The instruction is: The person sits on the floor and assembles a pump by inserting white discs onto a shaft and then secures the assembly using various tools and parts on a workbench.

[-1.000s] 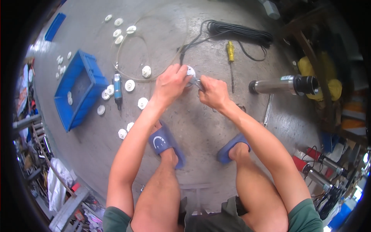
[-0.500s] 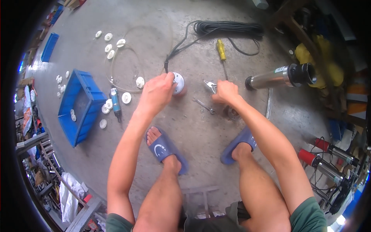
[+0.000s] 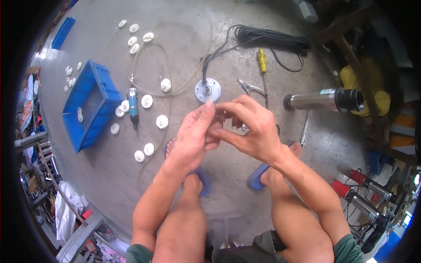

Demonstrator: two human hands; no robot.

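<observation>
Grey concrete floor (image 3: 272,35) carried a round metal flange (image 3: 207,90). Just below the flange, the left hand (image 3: 193,136) and right hand (image 3: 250,129) met, fingers touching. Whether either hand gripped anything could not be told.

On the grey concrete floor (image 3: 131,184) a blue plastic crate (image 3: 90,105) stands toward the left edge, with small white round caps (image 3: 147,101) scattered around it and a blue hand tool (image 3: 133,101) just beside it. A coil of black cable (image 3: 274,38) lies near the far edge, a yellow-handled screwdriver (image 3: 262,60) and pliers (image 3: 251,89) below it. A steel cylinder (image 3: 322,100) lies toward the right edge.
</observation>
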